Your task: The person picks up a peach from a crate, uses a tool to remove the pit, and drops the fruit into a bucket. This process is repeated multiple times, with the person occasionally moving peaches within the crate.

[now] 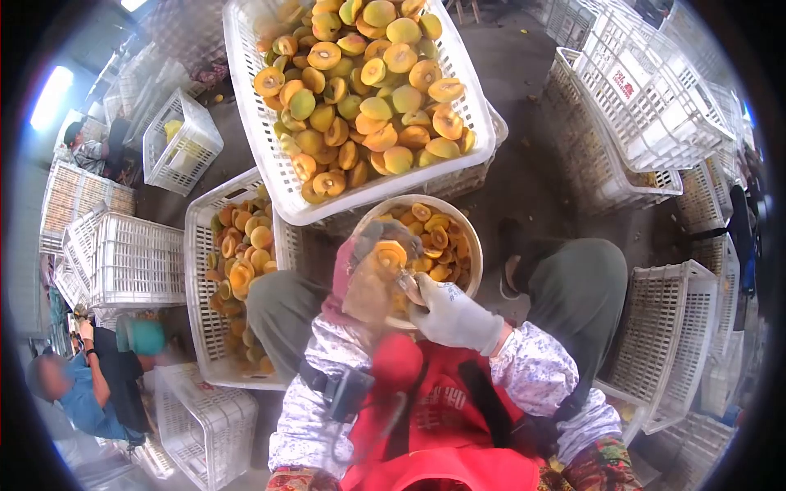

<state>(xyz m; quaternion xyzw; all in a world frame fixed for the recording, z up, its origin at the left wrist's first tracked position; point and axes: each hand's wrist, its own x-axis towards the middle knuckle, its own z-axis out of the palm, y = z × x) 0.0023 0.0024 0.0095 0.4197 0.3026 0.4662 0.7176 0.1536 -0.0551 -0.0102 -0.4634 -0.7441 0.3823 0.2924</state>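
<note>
Left grip pinches halved orange fruit over round white tub; right grip clenched on small blurred metallic tool. Fruit probably light, soft, slippery; hold by outer skin.

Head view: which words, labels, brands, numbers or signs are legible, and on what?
Nothing can be quoted with certainty.
White crate, upper right: red characters, too small to read reliably.
Red apron: pale characters, blurred and partly hidden.
Right glove: faint small print, unreadable.
</note>
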